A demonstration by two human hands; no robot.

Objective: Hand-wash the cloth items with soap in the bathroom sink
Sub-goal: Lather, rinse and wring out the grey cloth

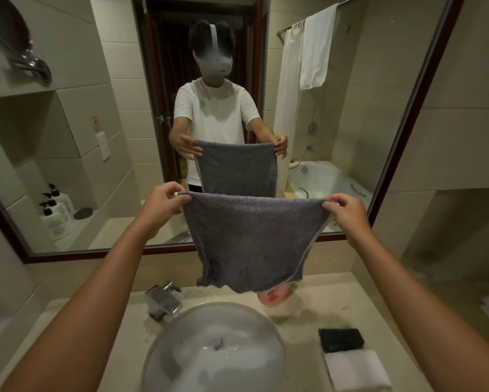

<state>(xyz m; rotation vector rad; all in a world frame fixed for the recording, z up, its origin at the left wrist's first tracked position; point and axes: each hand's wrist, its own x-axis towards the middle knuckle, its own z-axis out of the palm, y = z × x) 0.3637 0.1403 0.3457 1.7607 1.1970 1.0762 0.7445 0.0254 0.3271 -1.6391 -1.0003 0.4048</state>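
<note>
Both arms stretched forward. Left hand (160, 206) and right hand (348, 215) each pinch a top corner of the grey towel (251, 239), spread flat, hanging above the sink (158, 352) before the mirror (393, 114).

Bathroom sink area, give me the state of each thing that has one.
Grey terry towel: spread out, hanging above the basin.
Left hand: pinching one top corner.
Right hand: pinching the other.
Chrome tap: no water running.
White round basin: wet, undrained.
Black cloth: folded, on the counter.
</note>
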